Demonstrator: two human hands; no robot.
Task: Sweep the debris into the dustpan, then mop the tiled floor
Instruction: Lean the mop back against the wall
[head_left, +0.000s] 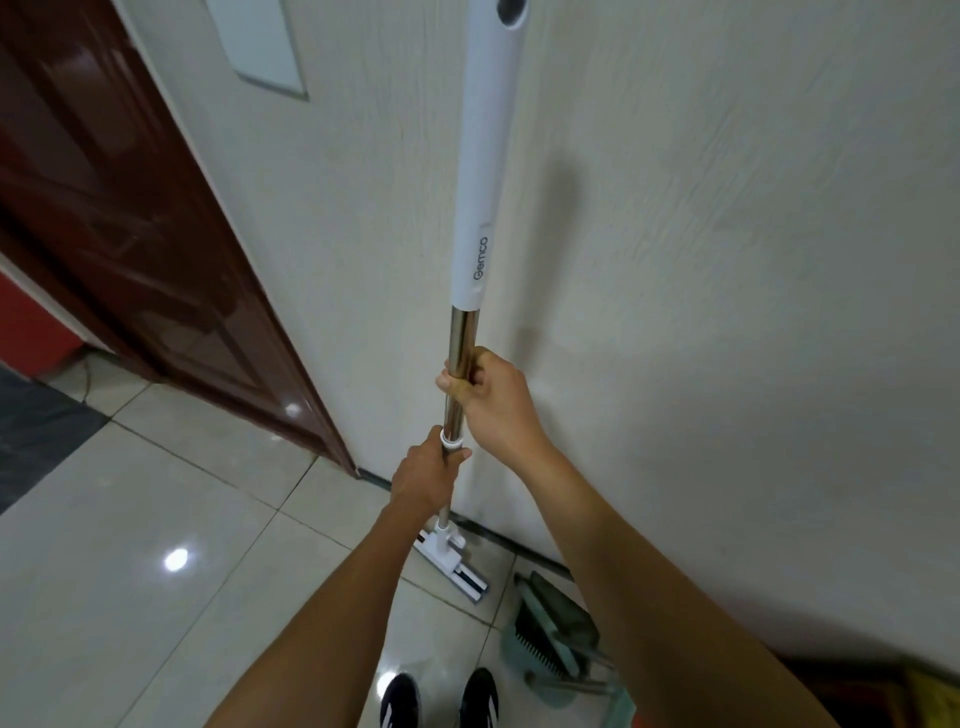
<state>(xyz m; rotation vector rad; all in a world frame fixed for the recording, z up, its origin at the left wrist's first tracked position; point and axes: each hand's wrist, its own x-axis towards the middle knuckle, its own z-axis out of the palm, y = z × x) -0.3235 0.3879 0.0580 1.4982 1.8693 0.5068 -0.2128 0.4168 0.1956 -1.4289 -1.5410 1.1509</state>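
Both hands were clenched round the mop pole (460, 364): the right hand (485, 395) gripped the bare metal tube just below the white grip sleeve (483, 171), and the left hand (428, 470) held lower down, right at the small white collar (451, 441) on the tube. The pole stood nearly upright, close beside the pale wall (727, 260). At its foot the mop head (457, 569) rested on the tiled floor (156, 519), tucked against the base of the wall. To the right of the mop head, also by the wall, lay the green dustpan (558, 629) with its brush, parked. The person's shoes (439, 699) stood just short of the mop head.

Judging by that, sweeping looked finished and the mopping step was in hand. With the hands either side of the collar, the next move probably called for setting the pole length or simply tilting the pole and drawing the head out from the wall onto open tiles.
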